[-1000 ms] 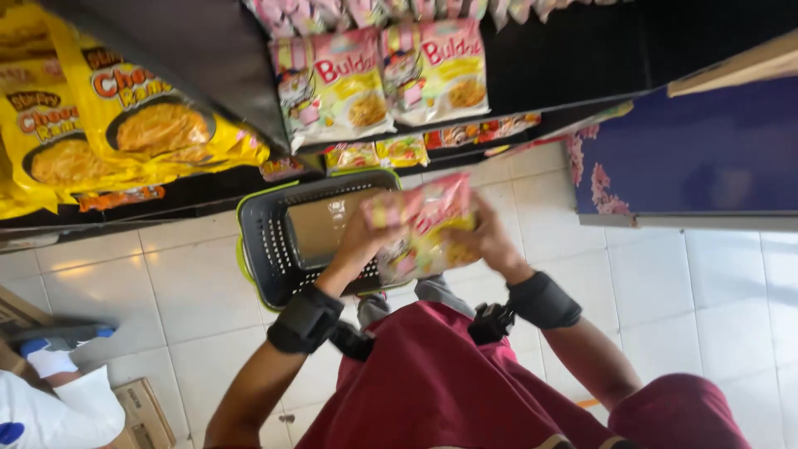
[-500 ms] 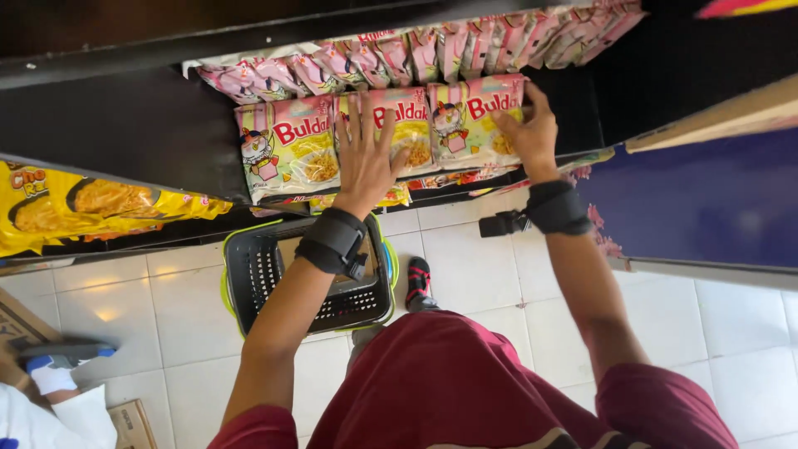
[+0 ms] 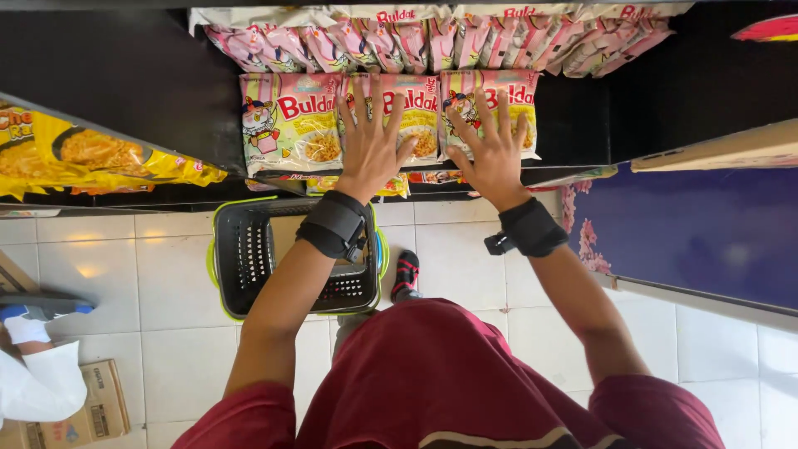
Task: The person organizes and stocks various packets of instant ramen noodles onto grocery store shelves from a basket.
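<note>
Both my hands lie flat against pink noodle packets standing in a row on a black shelf. My left hand (image 3: 370, 137) is spread over the middle packet (image 3: 420, 116). My right hand (image 3: 492, 148) presses with spread fingers on the right packet (image 3: 524, 108). A third packet (image 3: 289, 123) stands untouched to the left. Neither hand grips anything. Black wrist straps sit on both my forearms.
A black basket with a green rim (image 3: 218, 274) sits on the white tiled floor below my left arm. Yellow snack bags (image 3: 91, 158) fill the shelf at left. More pink packets (image 3: 432, 41) line the shelf above. A cardboard box (image 3: 100, 411) and another person's shoe (image 3: 37, 308) are at lower left.
I lifted pink packets from over the basket up to the shelf. My right hand has since slid left, and both hands now rest flat on the packet fronts.
</note>
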